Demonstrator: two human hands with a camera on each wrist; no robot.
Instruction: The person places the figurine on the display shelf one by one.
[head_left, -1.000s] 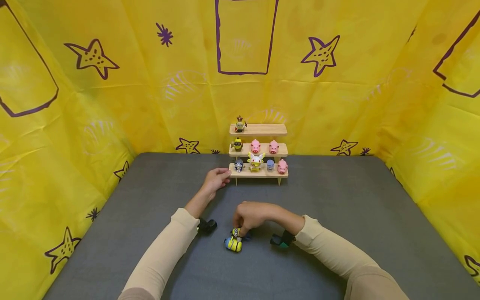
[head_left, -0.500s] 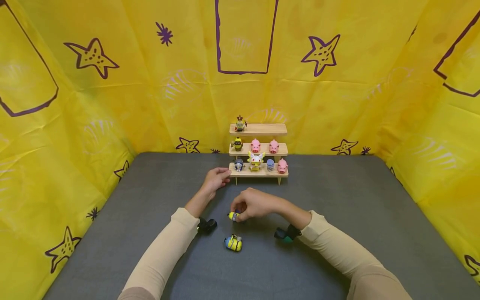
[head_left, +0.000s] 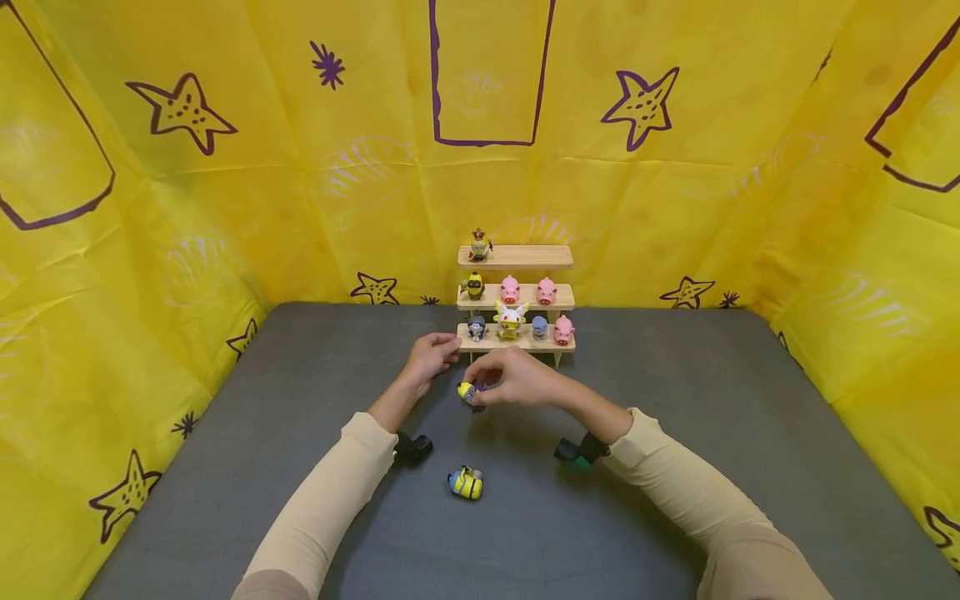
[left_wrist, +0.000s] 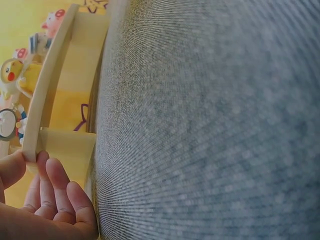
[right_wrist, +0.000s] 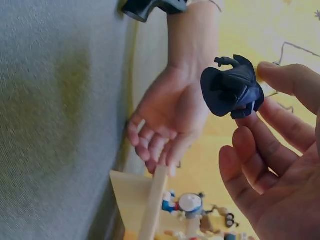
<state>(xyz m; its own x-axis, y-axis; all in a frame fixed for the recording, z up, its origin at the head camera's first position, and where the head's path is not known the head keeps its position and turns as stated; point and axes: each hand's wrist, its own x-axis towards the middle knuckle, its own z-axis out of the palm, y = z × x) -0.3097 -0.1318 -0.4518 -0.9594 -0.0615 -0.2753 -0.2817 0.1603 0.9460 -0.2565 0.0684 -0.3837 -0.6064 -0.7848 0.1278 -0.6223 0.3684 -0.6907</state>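
Observation:
My right hand [head_left: 517, 379] pinches a small yellow Minion figurine [head_left: 467, 392] above the table, just in front of the display shelf. In the right wrist view the dark caped underside of this Minion figurine [right_wrist: 234, 90] faces the camera, between thumb and fingers. My left hand [head_left: 432, 358] holds the left end of the bottom tier of a wooden three-tier display shelf [head_left: 534, 255]. The left wrist view has the thumb and index finger at the corner of that shelf [left_wrist: 46, 90], the other fingers below. Another Minion figurine [head_left: 466, 483], yellow and blue, lies on its side nearer me.
On the top tier stands a crowned figurine [head_left: 478, 247]. The middle tier bears a yellow figurine [head_left: 474, 287] and two pink pigs [head_left: 510, 289]. Several figurines line the bottom tier, among them a white-eared one [head_left: 510, 321] and a pig [head_left: 563, 330]. Yellow cloth [head_left: 345, 200] hangs behind.
My right hand has lifted the caped Minion figurine from beside the lying one and carried it forward toward the shelf. My left hand stays at the shelf's corner.

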